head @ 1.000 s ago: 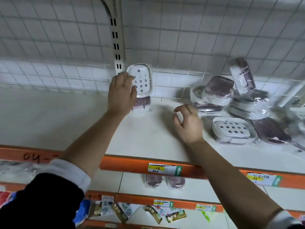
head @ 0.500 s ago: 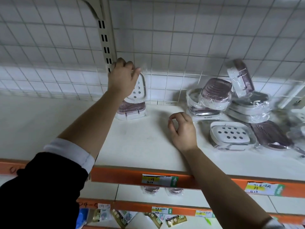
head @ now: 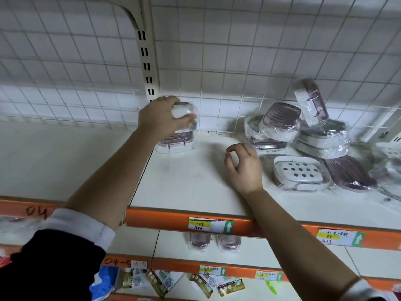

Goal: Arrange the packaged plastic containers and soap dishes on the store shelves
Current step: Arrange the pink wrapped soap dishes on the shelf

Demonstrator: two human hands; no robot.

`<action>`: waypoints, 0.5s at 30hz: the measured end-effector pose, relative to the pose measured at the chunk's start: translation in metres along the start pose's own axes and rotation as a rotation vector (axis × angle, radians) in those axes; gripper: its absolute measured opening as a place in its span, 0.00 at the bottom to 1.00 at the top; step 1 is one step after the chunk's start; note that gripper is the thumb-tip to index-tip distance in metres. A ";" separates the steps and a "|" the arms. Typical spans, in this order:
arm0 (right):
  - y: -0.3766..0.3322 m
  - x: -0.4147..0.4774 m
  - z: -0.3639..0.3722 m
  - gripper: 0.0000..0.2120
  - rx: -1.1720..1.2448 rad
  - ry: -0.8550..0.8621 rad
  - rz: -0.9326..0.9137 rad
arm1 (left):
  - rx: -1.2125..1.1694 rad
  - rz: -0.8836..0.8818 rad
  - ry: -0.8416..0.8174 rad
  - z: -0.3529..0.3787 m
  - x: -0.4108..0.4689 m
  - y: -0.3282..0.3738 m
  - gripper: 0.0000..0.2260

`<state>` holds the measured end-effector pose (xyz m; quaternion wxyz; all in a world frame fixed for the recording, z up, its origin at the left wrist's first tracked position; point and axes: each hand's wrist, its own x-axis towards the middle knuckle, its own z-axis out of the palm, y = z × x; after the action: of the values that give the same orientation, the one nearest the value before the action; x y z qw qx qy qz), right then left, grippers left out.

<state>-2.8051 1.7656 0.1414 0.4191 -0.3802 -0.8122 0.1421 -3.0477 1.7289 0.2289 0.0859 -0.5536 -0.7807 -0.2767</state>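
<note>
Left hand (head: 160,119) clamped on white soap dish (head: 184,110) atop purple soap dish (head: 176,140) at shelf (head: 191,183) back, 11 o'clock of the loosely curled, empty right hand (head: 245,168); person should seat it square, edges flush, before letting go since the wrap looks slick.

The left arm (head: 108,177) wears a black sleeve (head: 50,268) over a white cuff (head: 80,224) set high on the bare forearm; the right arm (head: 293,235) shows a pale cuff (head: 358,288) with dark fabric behind it.

The white shelf (head: 195,181) carries wrapped soap dishes (head: 299,172), piled at right.
</note>
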 end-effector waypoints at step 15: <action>-0.020 0.014 0.028 0.10 -0.014 -0.227 -0.065 | 0.066 -0.045 0.209 0.000 -0.105 -0.055 0.25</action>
<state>-2.8425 1.7645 0.1430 0.3262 -0.3379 -0.8673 0.1649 -3.0587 1.6304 0.1648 0.1790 -0.5010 -0.7883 -0.3090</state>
